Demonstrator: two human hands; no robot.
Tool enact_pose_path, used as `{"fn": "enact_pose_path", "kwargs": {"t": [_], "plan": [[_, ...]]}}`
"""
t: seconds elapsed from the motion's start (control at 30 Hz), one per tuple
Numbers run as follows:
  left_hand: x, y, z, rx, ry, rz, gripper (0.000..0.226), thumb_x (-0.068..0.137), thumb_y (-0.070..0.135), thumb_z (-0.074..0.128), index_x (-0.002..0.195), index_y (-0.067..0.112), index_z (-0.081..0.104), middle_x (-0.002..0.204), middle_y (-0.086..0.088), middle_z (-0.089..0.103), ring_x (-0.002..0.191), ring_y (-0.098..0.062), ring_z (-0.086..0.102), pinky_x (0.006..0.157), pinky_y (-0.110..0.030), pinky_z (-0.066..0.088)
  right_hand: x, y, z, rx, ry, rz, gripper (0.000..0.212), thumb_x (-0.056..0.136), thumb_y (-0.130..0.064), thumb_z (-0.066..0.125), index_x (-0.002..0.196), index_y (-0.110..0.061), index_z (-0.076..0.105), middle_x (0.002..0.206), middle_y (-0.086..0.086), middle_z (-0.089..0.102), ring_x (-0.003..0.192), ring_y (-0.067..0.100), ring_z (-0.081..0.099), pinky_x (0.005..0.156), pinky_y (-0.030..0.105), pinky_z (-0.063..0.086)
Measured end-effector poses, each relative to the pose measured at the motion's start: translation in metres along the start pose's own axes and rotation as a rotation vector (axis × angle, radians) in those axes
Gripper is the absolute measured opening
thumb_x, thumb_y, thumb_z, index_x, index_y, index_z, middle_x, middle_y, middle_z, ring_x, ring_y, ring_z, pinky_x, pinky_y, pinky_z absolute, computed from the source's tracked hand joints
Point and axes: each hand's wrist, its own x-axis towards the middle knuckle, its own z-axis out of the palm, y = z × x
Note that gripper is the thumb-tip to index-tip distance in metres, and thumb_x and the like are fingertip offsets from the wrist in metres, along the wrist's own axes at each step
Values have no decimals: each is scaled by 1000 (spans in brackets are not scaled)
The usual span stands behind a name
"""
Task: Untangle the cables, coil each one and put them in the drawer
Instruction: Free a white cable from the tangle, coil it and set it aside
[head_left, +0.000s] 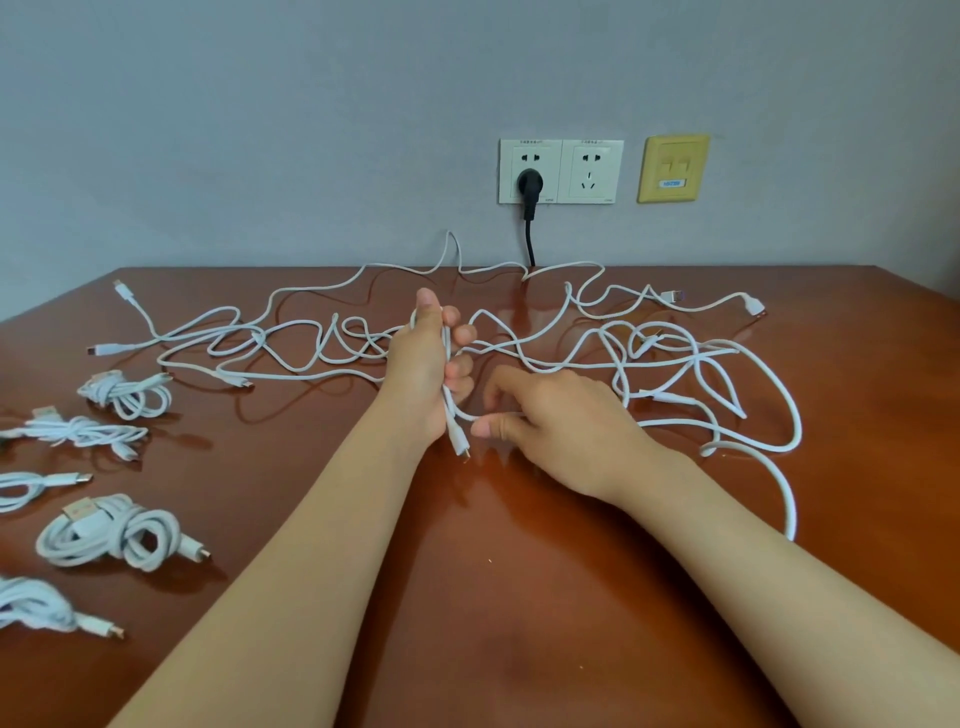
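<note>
Right at centre, the cable (451, 421) is gripped upright in the left hand (421, 364), its plug hanging below; the right hand (561, 431) seems to pinch its strand just beside. Behind, the tangle (623, 353) sprawls across the table (467, 597), and coiled bundles (111, 530) lie along its left edge

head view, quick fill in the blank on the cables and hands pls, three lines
1. The left hand holds a thin white cable whose plug tip points ____.
2. The round plug in the left white wall socket is coloured ____.
3. The coiled white cable bundles lie on the ____ side of the reddish-brown wooden table.

Missing words: down; black; left
</note>
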Motion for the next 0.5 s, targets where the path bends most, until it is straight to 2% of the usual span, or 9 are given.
{"fn": "enact_pose_path", "kwargs": {"t": [0.1, 0.17, 0.23, 0.3, 0.37, 0.43, 0.5], "plan": [[-1, -2, 2, 56, -2, -4, 42, 100, 46, 25, 71, 20, 38, 41, 12, 42, 25, -2, 23, 29, -9, 16, 1, 1, -2, -55, 37, 58, 28, 87, -48, 55, 89, -21, 47, 74, -8, 56, 81, 16, 50, 65, 30, 29], [-2, -6, 5, 114, 21, 16, 41, 100, 45, 28, 72, 19, 41, 40, 11, 43, 26, -4, 24, 30, -9, 16, 0, 1, -1, -59, 44, 34, 25, 87, -42, 59, 84, -20, 46, 75, -9, 52, 80, 15, 48, 65, 29, 30], [-2, -8, 7, 223, 83, 81, 40, 101, 43, 30, 72, 17, 43, 38, 10, 43, 26, -5, 25, 31, -10, 17, 0, -1, 1, 17, 34, -61, 18, 89, -30, 59, 83, -17, 48, 83, -8, 47, 88, 18, 50, 70, 30, 36], [-1, -9, 8, 366, 152, 173, 41, 101, 39, 30, 71, 16, 44, 34, 9, 42, 25, -5, 27, 30, -12, 19, 1, -1, 6, 92, 19, -203, 16, 91, -22, 50, 85, -9, 57, 94, -3, 43, 95, 23, 49, 78, 31, 39], [-2, -8, 8, 422, 186, 216, 41, 102, 38, 30, 69, 16, 43, 31, 9, 41, 24, -5, 28, 30, -12, 21, 3, 1, 12, 106, -6, -280, 31, 87, -19, 39, 94, -1, 63, 97, -1, 38, 91, 19, 43, 83, 27, 38], [-2, -6, 6, 397, 200, 196, 41, 102, 38, 30, 70, 16, 44, 31, 10, 40, 23, -4, 27, 30, -11, 21, 4, 4, 11, 138, -2, -281, 36, 85, -15, 37, 101, 1, 65, 97, 0, 39, 92, 13, 39, 86, 16, 33], [-3, -7, 5, 393, 193, 167, 41, 101, 39, 30, 71, 15, 44, 34, 10, 42, 24, -4, 27, 30, -10, 21, 4, 5, 9, 166, 39, -266, 32, 86, -15, 41, 101, -1, 65, 97, 6, 50, 93, 17, 47, 87, 19, 36]]}}
